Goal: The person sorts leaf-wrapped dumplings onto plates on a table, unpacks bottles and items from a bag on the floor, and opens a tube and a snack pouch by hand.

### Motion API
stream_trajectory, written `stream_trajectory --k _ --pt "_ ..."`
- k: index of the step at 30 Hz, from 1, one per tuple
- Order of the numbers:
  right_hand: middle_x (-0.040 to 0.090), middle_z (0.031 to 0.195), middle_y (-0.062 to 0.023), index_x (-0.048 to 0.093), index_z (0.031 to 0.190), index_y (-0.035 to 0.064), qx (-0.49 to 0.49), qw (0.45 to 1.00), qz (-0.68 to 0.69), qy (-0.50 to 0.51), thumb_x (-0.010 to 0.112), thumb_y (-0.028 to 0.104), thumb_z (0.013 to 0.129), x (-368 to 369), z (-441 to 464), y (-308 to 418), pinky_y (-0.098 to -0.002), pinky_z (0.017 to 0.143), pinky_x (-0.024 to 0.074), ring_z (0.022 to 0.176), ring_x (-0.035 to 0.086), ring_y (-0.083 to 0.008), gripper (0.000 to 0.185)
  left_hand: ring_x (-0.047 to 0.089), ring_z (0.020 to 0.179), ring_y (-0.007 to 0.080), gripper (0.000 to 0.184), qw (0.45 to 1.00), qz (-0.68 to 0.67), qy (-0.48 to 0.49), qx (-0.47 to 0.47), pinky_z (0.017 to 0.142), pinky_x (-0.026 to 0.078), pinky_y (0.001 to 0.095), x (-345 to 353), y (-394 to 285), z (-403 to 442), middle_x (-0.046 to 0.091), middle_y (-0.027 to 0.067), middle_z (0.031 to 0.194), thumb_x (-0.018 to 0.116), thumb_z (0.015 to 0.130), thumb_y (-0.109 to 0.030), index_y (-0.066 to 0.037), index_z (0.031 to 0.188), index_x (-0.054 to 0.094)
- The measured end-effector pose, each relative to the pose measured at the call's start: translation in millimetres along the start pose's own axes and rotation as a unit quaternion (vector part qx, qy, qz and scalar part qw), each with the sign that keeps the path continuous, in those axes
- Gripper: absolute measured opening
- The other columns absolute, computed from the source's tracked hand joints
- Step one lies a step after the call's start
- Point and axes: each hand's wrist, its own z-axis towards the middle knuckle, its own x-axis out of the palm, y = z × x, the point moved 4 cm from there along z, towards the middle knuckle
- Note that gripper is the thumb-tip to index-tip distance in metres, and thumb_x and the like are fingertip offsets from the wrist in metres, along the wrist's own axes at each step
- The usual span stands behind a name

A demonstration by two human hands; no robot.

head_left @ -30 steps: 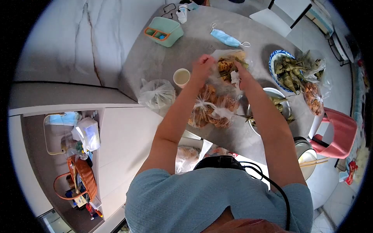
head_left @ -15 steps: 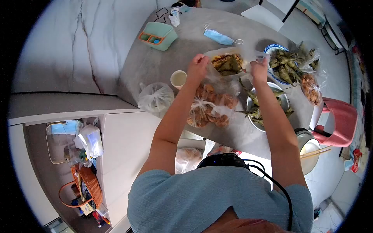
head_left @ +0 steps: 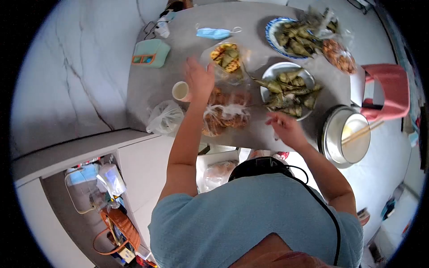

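Observation:
My left hand is held over the table between a paper cup and a clear plastic bag holding yellowish food with a leaf-wrapped dumpling. Its fingers are stretched and apart, holding nothing. Just below the rim of a metal bowl, my right hand hovers with fingers loosely bent and apart; I see nothing held in it. Several leaf-wrapped dumplings lie in that bowl. Tied clear bags of brown food sit near the table's front edge, partly behind my left forearm.
A blue-rimmed plate of leaf-wrapped dumplings stands at the back right beside a bag of brown pieces. A pot with chopsticks and a pink chair are rightward. A mask, green box and knotted bag lie leftward.
Both hands have come away from the open bag of yellowish food. My right hand has moved down toward me, below the metal bowl; my left has opened. The whole view has shifted.

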Motion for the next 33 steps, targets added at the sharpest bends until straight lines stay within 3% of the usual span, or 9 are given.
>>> stream_trajectory --k 2,4,6,9,12,26,27,28,33 --pt "0.066 0.095 -0.0098 0.055 0.122 0.0042 0.055 0.998 0.004 0.019 0.053 0.009 0.092 -5 -34 -13 -0.0276 0.063 0.0512 0.075 0.061 -0.0128 0.031 0.059 0.094 0.0319 0.029 0.987 -0.072 -0.039 0.137 0.079 0.048 0.0419 -63 -63 6 0.058 0.0134 0.108 0.063 0.083 -0.018 -0.005 0.109 0.058" --pt "0.067 0.094 -0.0091 0.055 0.123 0.007 0.075 0.996 -0.051 0.017 0.053 0.009 0.092 -14 -64 -27 -0.0289 0.065 0.0516 0.077 0.062 -0.0129 0.031 0.058 0.094 0.0326 0.027 0.933 -0.273 0.124 0.201 0.08 0.047 0.0436 -50 -101 -28 0.059 0.0139 0.102 0.064 0.081 -0.013 -0.003 0.105 0.058" --pt "0.067 0.094 -0.0109 0.056 0.121 0.0072 0.114 0.993 -0.022 0.007 0.054 0.01 0.091 -20 -90 -41 -0.0312 0.069 0.052 0.08 0.065 -0.0175 0.03 0.059 0.094 0.0325 0.026 0.864 -0.287 0.339 0.236 0.081 0.048 0.0419 -35 -145 -73 0.059 0.0147 0.102 0.062 0.083 -0.014 -0.002 0.105 0.058" --pt "0.067 0.096 -0.0095 0.054 0.122 0.0032 0.053 0.994 -0.092 0.006 0.053 0.005 0.089 -27 -122 -68 -0.0287 0.068 0.0509 0.075 0.062 -0.0138 0.033 0.06 0.093 0.0323 0.022 0.855 -0.144 0.393 0.305 0.078 0.05 0.039 2 -178 -141 0.059 0.0158 0.102 0.059 0.083 -0.012 -0.002 0.103 0.059" --pt "0.066 0.1 -0.0171 0.058 0.116 0.0032 0.012 0.995 -0.103 -0.008 0.057 0.011 0.086 -32 -153 -77 -0.037 0.078 0.0515 0.089 0.066 -0.0311 0.031 0.06 0.096 0.0333 0.023 0.833 0.051 0.471 0.286 0.079 0.051 0.0403 43 -176 -180 0.059 0.0178 0.103 0.058 0.082 -0.011 -0.001 0.103 0.059" --pt "0.067 0.098 -0.0116 0.058 0.114 0.0042 0.003 0.994 -0.073 -0.082 0.056 0.001 0.086 -83 -226 -105 -0.031 0.077 0.0517 0.087 0.066 -0.0229 0.028 0.06 0.103 0.0329 0.052 0.87 -0.139 0.473 0.017 0.082 0.05 0.0406 25 -148 -162 0.061 0.0213 0.114 0.061 0.088 -0.037 -0.001 0.124 0.051" --pt "0.067 0.098 -0.0116 0.058 0.114 0.0042 0.003 0.994 -0.074 -0.082 0.056 0.001 0.086 -84 -228 -107 -0.031 0.077 0.0517 0.087 0.066 -0.0229 0.028 0.064 0.08 0.0214 0.052 0.787 -0.315 0.518 -0.111 0.059 0.05 0.0307 27 -150 -163 0.064 0.0165 0.104 0.061 0.088 -0.044 0.0 0.116 0.054" --pt "0.067 0.098 -0.0118 0.058 0.114 0.0042 0.004 0.994 -0.066 -0.088 0.056 0.001 0.086 -85 -230 -110 -0.0311 0.077 0.0517 0.087 0.066 -0.0228 0.028 0.064 0.08 0.0214 0.052 0.787 -0.315 0.518 -0.112 0.059 0.05 0.0307 22 -147 -160 0.064 0.0165 0.104 0.061 0.088 -0.044 0.0 0.116 0.054" --pt "0.067 0.098 -0.0122 0.058 0.114 0.0043 -0.004 0.992 -0.075 -0.099 0.056 0.0 0.086 -86 -224 -109 -0.0312 0.077 0.052 0.087 0.066 -0.0226 0.029 0.039 0.047 0.005 0.045 0.49 -0.41 0.683 -0.354 0.04 0.029 0.0223 13 -142 -174 0.057 -0.0002 0.071 0.053 0.091 -0.051 -0.007 0.09 0.06"
